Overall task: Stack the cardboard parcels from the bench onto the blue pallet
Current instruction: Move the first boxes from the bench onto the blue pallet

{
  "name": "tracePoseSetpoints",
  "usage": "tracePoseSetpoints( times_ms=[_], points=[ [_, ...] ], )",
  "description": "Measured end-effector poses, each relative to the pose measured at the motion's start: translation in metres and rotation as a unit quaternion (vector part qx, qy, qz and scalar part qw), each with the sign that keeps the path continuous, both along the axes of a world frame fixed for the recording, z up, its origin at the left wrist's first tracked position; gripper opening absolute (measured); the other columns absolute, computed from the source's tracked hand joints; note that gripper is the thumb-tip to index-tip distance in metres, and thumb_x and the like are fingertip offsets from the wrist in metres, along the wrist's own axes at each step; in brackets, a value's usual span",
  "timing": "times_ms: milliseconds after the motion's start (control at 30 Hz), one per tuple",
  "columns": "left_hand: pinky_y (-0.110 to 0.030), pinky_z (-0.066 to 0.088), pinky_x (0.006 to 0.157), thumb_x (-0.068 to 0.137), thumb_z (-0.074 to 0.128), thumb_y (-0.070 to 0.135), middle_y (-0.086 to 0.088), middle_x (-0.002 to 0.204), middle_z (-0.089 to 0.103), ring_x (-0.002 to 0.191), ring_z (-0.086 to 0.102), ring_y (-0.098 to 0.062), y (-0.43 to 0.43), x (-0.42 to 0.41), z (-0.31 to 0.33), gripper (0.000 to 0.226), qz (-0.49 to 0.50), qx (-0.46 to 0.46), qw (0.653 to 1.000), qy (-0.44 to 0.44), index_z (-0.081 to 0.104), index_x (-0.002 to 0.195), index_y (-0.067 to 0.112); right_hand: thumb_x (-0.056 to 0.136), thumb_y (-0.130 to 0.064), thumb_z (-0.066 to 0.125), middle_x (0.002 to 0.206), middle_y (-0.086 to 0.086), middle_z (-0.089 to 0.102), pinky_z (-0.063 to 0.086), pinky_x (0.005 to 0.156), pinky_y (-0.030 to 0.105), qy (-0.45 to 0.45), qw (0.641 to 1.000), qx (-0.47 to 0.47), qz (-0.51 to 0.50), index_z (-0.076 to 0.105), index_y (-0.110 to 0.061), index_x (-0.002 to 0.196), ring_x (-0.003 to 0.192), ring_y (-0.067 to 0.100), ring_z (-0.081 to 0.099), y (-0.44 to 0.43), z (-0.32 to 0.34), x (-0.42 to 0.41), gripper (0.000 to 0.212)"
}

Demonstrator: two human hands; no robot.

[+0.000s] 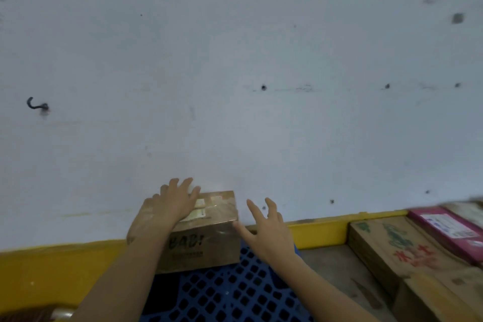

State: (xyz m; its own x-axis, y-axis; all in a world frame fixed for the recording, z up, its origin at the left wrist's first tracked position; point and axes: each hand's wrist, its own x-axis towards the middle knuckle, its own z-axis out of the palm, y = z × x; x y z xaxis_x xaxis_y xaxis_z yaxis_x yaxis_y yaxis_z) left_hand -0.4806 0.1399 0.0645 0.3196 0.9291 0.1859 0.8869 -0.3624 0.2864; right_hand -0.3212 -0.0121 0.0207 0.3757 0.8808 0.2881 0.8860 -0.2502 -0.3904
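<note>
A pale wall (235,60) fills most of the view, with a yellow band (52,264) along its foot and a dark hook (36,104) on its left part. Below it lies the blue pallet (235,293), a grid of square holes, and one parcel (206,240) stands on the pallet's far edge, its back against the wall. To the right, on the grey surface (332,266), more boxes (397,251) lie side by side near the right edge, one brown with green and red print, and a pink one (449,232) behind it. The left hand (175,204) lies flat on the parcel's top, on its left half, fingers (194,193) spread and pointing toward the wall; it presses down and does not grip. The right hand (266,230) is just beside the parcel's near right top corner, open with the fingers (252,208) splayed; its thumb tip seems to touch that corner, while the other fingers stand clear of the box and hold nothing. A white label (200,208) on the parcel's top shows between the two hands, partly under the left fingers.
</note>
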Motion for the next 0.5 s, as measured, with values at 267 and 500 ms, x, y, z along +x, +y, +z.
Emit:
tracePoseSetpoints(
  times_ms=[267,500],
  points=[
    [-0.046,0.028,0.107,0.098,0.025,0.050,-0.006,0.152,0.030,0.134,0.032,-0.034,-0.122,0.093,0.029,0.053,-0.030,0.035,0.998,-0.031,0.028,0.146,0.029,0.089,-0.064,0.034,0.155,0.003,0.012,0.041,0.101,0.039,0.008,1.000,0.006,0.015,0.019,-0.034,0.147,0.136,0.028,0.030,-0.115,0.032,0.090,0.068],
    [-0.045,0.031,0.106,0.099,0.024,0.048,-0.008,0.152,0.031,0.133,0.033,-0.033,-0.241,0.202,0.017,0.054,-0.082,0.028,0.996,-0.022,0.025,0.148,0.027,0.087,-0.065,0.038,0.151,0.006,0.022,0.040,0.100,0.041,0.015,1.000,0.024,-0.012,0.026,-0.035,0.145,0.134,0.029,0.033,-0.211,0.030,0.185,0.066]
  ],
)
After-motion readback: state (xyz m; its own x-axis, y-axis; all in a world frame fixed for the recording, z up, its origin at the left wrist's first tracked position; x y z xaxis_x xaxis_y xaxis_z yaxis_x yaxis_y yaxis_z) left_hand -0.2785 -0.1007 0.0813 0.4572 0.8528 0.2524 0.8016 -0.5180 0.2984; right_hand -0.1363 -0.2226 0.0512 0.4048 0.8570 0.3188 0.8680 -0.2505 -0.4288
